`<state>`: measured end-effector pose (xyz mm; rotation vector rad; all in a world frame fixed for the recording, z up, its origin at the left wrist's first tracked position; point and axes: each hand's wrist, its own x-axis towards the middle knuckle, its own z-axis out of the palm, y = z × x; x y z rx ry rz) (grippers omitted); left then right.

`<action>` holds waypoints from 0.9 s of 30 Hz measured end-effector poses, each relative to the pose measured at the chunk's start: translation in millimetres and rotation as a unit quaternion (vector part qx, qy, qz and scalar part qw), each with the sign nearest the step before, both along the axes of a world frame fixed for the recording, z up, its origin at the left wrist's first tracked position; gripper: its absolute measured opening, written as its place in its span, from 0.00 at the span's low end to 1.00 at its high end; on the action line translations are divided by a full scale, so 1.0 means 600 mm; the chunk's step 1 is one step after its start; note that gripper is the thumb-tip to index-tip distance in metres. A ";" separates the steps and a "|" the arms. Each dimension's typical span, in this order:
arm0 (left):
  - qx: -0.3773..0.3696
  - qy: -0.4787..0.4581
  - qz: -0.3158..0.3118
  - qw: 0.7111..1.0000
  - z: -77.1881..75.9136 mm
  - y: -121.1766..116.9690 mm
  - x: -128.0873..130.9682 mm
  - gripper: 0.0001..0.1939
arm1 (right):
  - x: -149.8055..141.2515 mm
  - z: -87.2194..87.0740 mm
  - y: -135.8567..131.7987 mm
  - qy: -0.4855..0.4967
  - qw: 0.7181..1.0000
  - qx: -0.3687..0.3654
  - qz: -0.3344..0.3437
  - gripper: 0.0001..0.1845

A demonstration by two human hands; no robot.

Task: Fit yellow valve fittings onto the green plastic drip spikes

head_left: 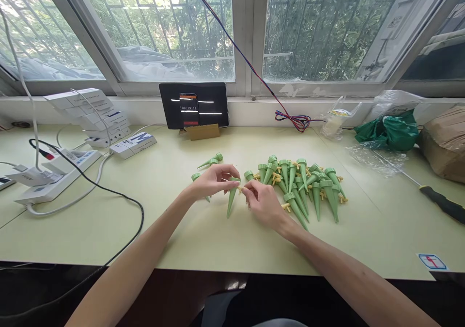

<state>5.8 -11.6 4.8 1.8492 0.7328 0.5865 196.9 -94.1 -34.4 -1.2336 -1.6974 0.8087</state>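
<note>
My left hand (217, 179) grips a green plastic plant watering spike (231, 201) near its cap, the pointed end hanging down toward the table. Between the thumb and fingers of my right hand (259, 198) is the small yellow valve (239, 189) at the spike's side. To the right lies a heap of similar green spikes (292, 174), several with yellow valves showing. Behind and left of my left hand, a few more spikes (209, 162) rest on the table, one partly hidden by that hand.
A tablet (194, 106) leans on a cardboard stand at the back. White boxes (98, 116), a power strip (58, 179) and a black cable (119, 194) occupy the left. On the right are a screwdriver (441, 203), a green plastic bag (388, 131) and a brown parcel (445, 143).
</note>
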 end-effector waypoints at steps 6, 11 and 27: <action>-0.005 -0.008 -0.007 1.000 -0.001 0.001 0.000 0.14 | -0.001 -0.001 0.001 -0.010 1.000 0.008 0.002 0.19; -0.004 0.003 0.009 1.000 0.001 -0.001 0.000 0.13 | -0.002 0.001 0.000 0.007 1.000 -0.002 0.001 0.18; -0.007 -0.005 0.002 1.000 -0.002 0.001 0.000 0.13 | 0.000 -0.002 0.001 0.000 1.000 0.008 0.013 0.15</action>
